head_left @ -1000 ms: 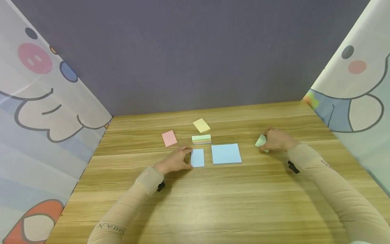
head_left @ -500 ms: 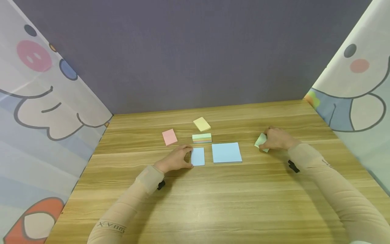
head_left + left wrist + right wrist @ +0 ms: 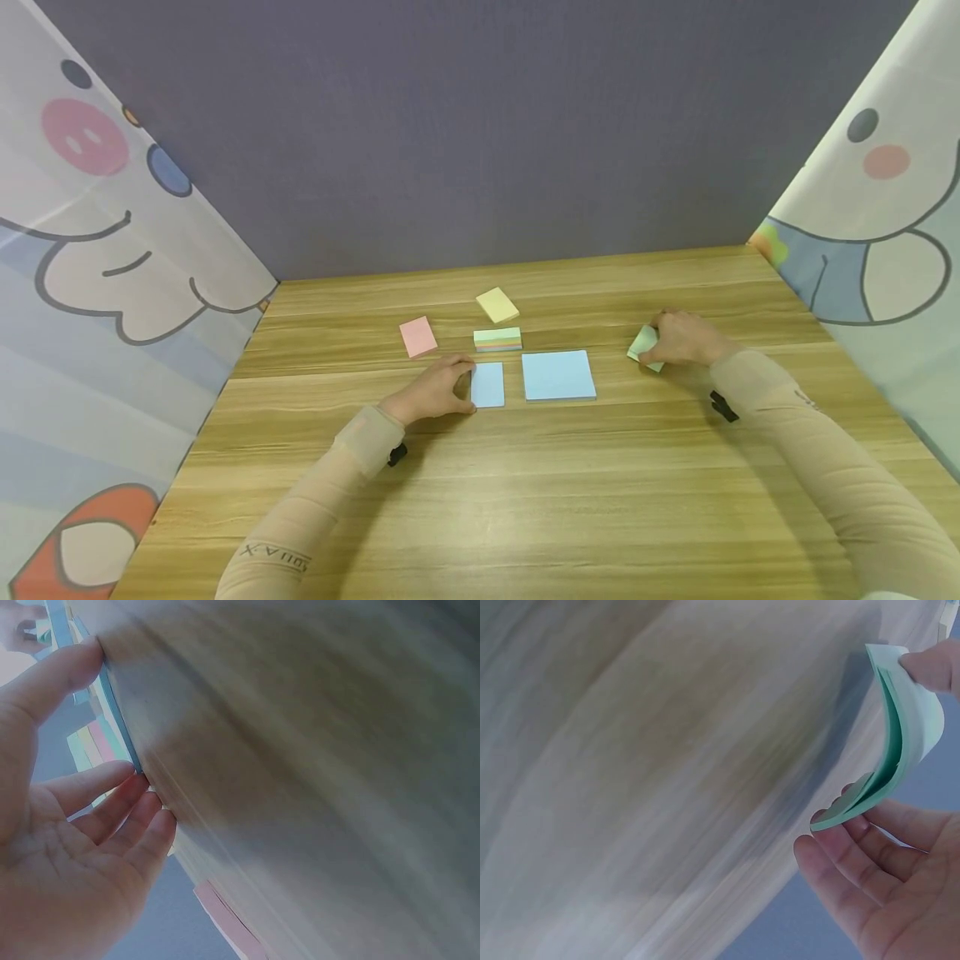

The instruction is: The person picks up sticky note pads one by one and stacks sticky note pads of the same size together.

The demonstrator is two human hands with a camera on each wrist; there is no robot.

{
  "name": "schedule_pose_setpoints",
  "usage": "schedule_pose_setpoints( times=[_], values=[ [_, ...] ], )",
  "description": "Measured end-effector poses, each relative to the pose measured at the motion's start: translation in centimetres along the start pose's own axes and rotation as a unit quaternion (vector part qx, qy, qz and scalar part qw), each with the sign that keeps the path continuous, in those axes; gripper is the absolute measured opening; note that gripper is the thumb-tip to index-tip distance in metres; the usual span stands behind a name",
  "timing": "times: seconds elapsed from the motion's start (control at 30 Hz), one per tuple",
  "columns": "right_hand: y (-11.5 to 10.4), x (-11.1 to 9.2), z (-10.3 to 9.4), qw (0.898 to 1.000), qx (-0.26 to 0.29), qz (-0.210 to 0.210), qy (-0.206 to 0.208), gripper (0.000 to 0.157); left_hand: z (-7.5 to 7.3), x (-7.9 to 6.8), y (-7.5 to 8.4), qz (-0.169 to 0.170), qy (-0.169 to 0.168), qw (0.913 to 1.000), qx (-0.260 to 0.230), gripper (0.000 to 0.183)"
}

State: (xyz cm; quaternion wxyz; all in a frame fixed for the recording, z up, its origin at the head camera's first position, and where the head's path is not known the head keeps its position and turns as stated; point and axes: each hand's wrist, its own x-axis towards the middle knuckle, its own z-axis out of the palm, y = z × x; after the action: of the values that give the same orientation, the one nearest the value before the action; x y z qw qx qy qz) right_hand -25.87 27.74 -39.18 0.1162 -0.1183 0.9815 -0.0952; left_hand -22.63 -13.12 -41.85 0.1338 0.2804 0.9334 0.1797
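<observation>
Pale green paper sticky-note pad (image 3: 642, 341) is over at the right of the wood-grain table (image 3: 525, 500), pinched between the thumb and fingertips of the right hand (image 3: 684, 337) and bowed so much its sheets gap apart. Can't tell if it's touching the wood. The left hand (image 3: 431, 390) has thumb and fingertips gripping opposite ends of a small light-blue rectangular paper pad (image 3: 489, 385), with a bigger light-blue rectangular paper pad (image 3: 558, 375) lying just right of it. Behind those: a multicoloured striped paper block (image 3: 497, 339), a yellow paper pad (image 3: 497, 305) and a pink paper pad (image 3: 417, 337).
</observation>
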Motion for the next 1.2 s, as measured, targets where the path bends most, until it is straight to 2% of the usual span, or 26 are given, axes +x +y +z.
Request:
schedule_pose_setpoints(
  times=[0.3,0.7,1.0,1.2],
  values=[
    [-0.4,-0.2,-0.4,1.000,0.022,0.000,-0.001,0.074,0.0,0.0,0.0,0.000,0.000,1.0000,-0.004,0.075],
    [-1.2,0.0,-1.0,0.999,0.030,-0.015,0.007,0.066,0.0,0.1,0.0,0.000,0.000,1.0000,0.005,0.075],
    [-3.1,0.0,-1.8,0.999,0.024,-0.030,0.026,0.071,0.0,0.0,-0.1,-0.002,-0.003,1.0000,0.003,0.076],
    [-4.3,0.0,-2.2,0.998,0.021,-0.050,0.035,0.067,0.0,0.1,-0.1,0.001,-0.001,1.0000,0.007,0.075]
  ],
)
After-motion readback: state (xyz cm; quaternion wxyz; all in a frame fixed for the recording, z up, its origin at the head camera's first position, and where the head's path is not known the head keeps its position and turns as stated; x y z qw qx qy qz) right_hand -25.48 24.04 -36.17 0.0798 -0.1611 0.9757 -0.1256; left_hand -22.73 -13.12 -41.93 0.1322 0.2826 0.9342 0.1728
